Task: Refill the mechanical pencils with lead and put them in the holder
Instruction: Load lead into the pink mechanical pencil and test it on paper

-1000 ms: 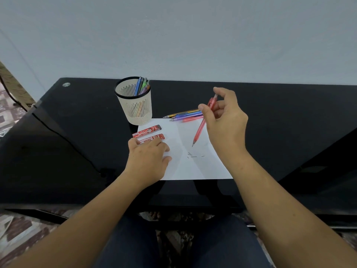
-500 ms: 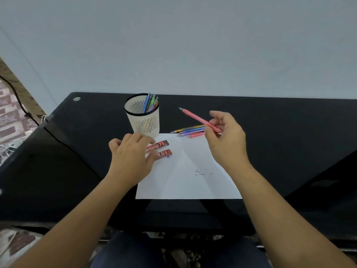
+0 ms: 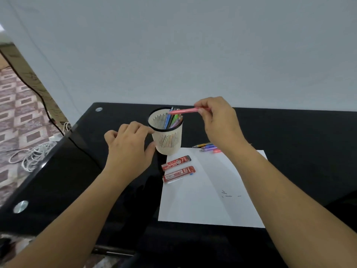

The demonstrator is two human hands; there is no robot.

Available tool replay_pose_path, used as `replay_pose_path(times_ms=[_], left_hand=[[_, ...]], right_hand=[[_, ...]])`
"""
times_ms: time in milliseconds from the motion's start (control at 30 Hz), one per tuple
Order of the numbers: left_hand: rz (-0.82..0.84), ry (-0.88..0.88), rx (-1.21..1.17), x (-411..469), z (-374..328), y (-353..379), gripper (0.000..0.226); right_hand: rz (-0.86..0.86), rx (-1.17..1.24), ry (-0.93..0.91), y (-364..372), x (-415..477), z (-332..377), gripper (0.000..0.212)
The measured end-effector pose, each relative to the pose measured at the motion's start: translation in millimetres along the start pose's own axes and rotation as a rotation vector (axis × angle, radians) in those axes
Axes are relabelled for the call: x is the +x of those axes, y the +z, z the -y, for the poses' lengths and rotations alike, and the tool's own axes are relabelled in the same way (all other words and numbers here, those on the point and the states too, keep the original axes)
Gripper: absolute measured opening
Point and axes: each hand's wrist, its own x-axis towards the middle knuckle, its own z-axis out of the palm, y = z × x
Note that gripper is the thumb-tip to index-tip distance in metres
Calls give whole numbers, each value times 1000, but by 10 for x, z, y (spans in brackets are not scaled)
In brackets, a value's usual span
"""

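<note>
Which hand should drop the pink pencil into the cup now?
The right hand: it pinches the pink pencil, whose tip is over the mouth of the holder. The left hand only steadies the holder's side.

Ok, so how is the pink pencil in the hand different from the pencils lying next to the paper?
The pink pencil is up in the air, pinched by the right hand, its tip at the mouth of the holder; the loose pencils lie flat on the table, touched by nobody. The pink pencil is alone; the loose pencils are a bunch of several colours. Neither is in the holder yet.
</note>
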Motion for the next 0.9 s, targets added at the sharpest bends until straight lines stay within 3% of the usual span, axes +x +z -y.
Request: replay_pose_path(times_ms=[333, 600, 900], left_hand=[[-28, -8, -35, 70, 82, 100, 31], [-23, -54, -81, -28, -42, 159, 31], [119, 48, -188, -275, -515, 238, 30]], right_hand=[[289, -165, -159, 345, 245, 59, 26], [164, -176, -155, 227, 51, -45, 36], [185, -202, -14, -171, -521, -510, 22]])
